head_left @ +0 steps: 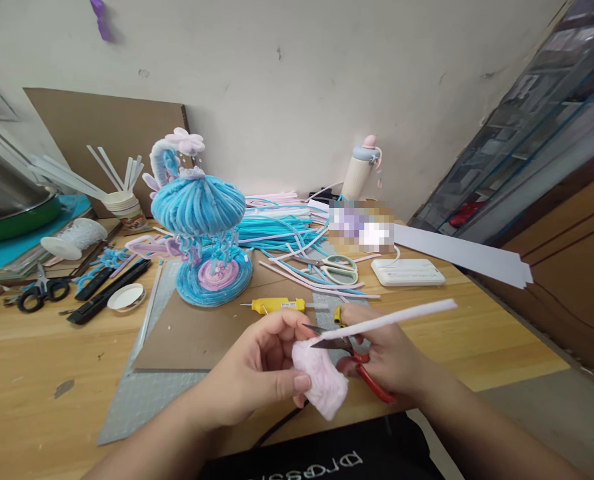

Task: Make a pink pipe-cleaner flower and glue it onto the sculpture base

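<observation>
Pale pink fuzzy piece point(321, 383) is nearer and right of the blue jellyfish model point(199, 207), pinched in the left hand point(257, 367), probably to steady it; right hand's point(384, 340) wrapped round the scissors point(377, 385), blades parted around the jutting strip point(401, 316).

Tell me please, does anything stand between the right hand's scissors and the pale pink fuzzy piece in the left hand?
Nothing visible blocks them. The right hand holds the scissors open close to the fuzzy piece pinched by the left hand; only the pale strip appears to lie between the blades.
</observation>
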`<state>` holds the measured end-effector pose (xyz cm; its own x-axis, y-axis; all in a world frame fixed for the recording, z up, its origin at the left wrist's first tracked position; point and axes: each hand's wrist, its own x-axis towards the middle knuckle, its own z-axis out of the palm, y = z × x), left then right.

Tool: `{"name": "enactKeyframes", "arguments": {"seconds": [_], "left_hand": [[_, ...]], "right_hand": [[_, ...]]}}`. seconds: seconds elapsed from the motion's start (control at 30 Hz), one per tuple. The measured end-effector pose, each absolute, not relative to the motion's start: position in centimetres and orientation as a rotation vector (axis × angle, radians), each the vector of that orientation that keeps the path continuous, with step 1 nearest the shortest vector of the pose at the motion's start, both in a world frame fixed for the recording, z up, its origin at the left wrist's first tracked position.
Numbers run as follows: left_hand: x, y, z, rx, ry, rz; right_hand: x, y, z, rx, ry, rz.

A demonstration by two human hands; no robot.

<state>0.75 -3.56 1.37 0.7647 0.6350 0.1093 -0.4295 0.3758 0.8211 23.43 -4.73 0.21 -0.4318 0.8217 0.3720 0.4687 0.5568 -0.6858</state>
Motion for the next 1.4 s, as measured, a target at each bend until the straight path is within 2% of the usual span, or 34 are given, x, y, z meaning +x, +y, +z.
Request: {"name": "enactKeyframes", "arguments": {"seconds": [0.73, 1.03, 1.13, 1.3, 1.4], "left_hand": [[0.8, -3.6, 0.9, 0.988, 0.286, 0.708], [0.9, -3.6, 1.3, 0.984, 0.295, 0.707], [0.7, -3.6, 1.2, 1.044, 0.322, 0.744], [0.4, -4.0, 1.0, 1.594, 0.507, 1.083], [0.4, -4.1, 1.0, 1.976, 0.482, 1.209]], "right_hand": [[23.5, -4.6, 0.0, -1.079, -2.167, 0.216], [23.4, -4.8, -0.9, -1.063, -2.101, 0.174], [23.8, -4.5, -0.7, -1.236, -2.003, 0.15], [26.6, -2.8, -0.6, -2.023, -1.833, 0.161], [28.7, -1.8, -1.5, -2.103, -1.973, 0.154]]}}
